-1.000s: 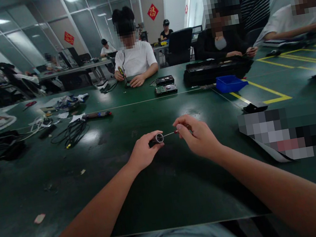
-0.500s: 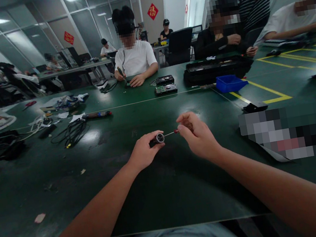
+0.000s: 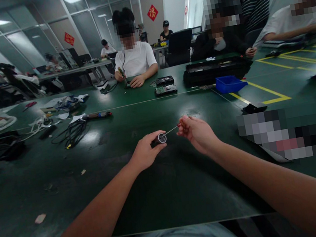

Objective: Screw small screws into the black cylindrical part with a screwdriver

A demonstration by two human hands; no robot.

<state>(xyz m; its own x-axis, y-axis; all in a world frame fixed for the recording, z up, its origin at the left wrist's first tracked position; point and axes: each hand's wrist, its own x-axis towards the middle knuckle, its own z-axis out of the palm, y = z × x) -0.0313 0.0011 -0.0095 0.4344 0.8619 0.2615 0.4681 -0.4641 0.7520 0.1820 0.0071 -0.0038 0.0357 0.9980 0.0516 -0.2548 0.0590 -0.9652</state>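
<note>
Pinched between the thumb and fingers of my left hand point(image 3: 144, 152) is a dark cylindrical part point(image 3: 161, 138). Its round, silvery-rimmed end faces toward me; the inside is too small to make out. My right hand point(image 3: 199, 132) is closed around the red handle of a screwdriver point(image 3: 172, 130), and most of that handle is hidden by the fingers. The thin metal shaft points left and slightly down, with its tip at the rimmed end of the cylinder. Both hands are held above the green table point(image 3: 171, 197).
A blue tray point(image 3: 230, 83) and a long black case point(image 3: 218, 70) lie ahead to the right. Two hard drives point(image 3: 165, 89) sit mid-table before a seated co-worker point(image 3: 136, 61). Cables and a pen-like tool point(image 3: 97, 115) lie at left. A blurred packet point(image 3: 276, 135) rests at right.
My right hand has turned and its fingers have curled closer around the screwdriver handle. The shaft now slopes more steeply. The cylinder in my left hand has shifted slightly right.
</note>
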